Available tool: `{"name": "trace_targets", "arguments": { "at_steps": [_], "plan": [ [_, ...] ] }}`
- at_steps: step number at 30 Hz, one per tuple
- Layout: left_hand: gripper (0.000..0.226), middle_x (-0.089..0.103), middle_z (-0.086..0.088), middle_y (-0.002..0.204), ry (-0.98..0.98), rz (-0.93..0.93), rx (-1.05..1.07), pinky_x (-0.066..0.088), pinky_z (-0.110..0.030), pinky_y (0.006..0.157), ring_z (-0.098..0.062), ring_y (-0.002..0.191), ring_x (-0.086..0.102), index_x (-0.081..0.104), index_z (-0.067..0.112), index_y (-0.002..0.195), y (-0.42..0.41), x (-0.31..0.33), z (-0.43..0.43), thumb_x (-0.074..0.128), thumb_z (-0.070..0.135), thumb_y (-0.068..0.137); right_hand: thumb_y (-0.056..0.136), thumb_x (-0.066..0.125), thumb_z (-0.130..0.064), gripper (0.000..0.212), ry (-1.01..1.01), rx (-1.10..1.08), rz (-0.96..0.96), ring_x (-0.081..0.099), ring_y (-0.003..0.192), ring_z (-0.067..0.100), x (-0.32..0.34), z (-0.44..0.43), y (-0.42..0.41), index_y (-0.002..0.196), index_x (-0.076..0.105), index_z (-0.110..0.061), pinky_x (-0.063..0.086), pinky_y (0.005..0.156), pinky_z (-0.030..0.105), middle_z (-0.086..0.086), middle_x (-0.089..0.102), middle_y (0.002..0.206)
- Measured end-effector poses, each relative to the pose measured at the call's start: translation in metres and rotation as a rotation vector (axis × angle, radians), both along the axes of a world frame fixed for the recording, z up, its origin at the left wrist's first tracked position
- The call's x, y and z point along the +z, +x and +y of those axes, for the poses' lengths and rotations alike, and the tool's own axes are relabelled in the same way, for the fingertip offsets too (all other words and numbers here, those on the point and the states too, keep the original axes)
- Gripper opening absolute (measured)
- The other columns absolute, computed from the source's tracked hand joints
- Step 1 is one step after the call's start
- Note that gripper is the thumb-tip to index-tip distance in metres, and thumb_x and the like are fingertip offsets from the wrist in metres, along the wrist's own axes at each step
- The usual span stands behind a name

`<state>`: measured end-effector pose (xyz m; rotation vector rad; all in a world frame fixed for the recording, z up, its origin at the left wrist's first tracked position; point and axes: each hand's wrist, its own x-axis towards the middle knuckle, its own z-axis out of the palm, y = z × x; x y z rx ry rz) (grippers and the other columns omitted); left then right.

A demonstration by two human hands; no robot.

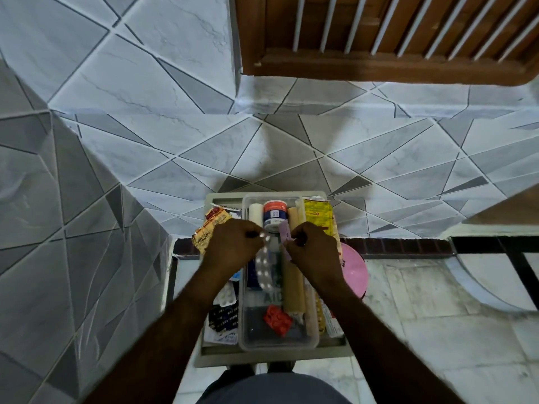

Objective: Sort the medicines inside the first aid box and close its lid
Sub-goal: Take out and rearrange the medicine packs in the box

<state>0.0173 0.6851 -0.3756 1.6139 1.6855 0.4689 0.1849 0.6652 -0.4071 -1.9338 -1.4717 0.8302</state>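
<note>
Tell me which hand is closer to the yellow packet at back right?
Right. The right hand is just in front of the yellow packet; the left hand is farther, to its left.

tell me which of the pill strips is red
The red strip lying loose at the near end of the clear tray; the left hand holds a silver strip, the right hand a pink strip.

This looks like a tiled room in a home. Grey and white marble-look wall tiles, cut into slanting triangles, cover the walls from 8 to 3 o'clock. A brown wooden louvred shutter with white bars sits at 1 o'clock. Pale stone floor tiles lie at 4 o'clock. A household first aid box stands at 6 o'clock.
</note>
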Motion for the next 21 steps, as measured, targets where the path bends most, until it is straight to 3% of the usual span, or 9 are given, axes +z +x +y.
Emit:
{"name": "trace_targets", "arguments": {
  "at_steps": [5,11,17,21],
  "plan": [
    [0.025,0.070,-0.005,0.113,0.004,0.105,0.043,0.047,-0.028,0.088,-0.019,0.101,0.065,0.073,0.016,0.105,0.024,-0.023,0.019,0.071,0.027,0.083,0.096,0.051,-0.042,0.031,-0.050,0.072,-0.219,0.066,0.083,0.024,-0.006,0.002,-0.009,0.097,0.064,-0.014,0.054,0.073,0.038,0.007,0.071,0.093],
    [0.028,0.071,-0.009,0.113,-0.009,0.087,0.082,0.054,-0.038,0.093,-0.023,0.100,0.067,0.072,0.013,0.106,0.029,-0.042,0.022,0.074,0.025,0.081,0.096,0.052,-0.033,0.027,-0.128,0.115,-0.170,0.065,0.092,0.025,-0.008,-0.001,-0.012,0.109,0.062,-0.010,0.054,0.081,0.039,0.010,0.069,0.104],
    [0.026,0.071,-0.008,0.113,0.054,0.108,0.055,0.049,-0.033,0.094,-0.022,0.103,0.065,0.072,0.014,0.106,0.026,-0.052,0.019,0.072,0.024,0.082,0.096,0.051,-0.028,0.022,-0.124,0.137,-0.160,0.066,0.090,0.024,-0.007,0.000,-0.012,0.102,0.065,-0.012,0.051,0.077,0.034,0.009,0.071,0.101],
    [0.020,0.073,-0.008,0.102,0.063,-0.038,0.106,0.056,-0.031,0.081,-0.020,0.087,0.069,0.071,0.013,0.101,0.017,-0.046,0.016,0.073,0.019,0.083,0.086,0.063,-0.013,0.008,-0.043,0.024,0.019,0.070,0.075,0.020,0.002,0.004,0.008,0.092,0.069,-0.013,0.059,0.072,0.040,0.005,0.073,0.090]
  ]
}}
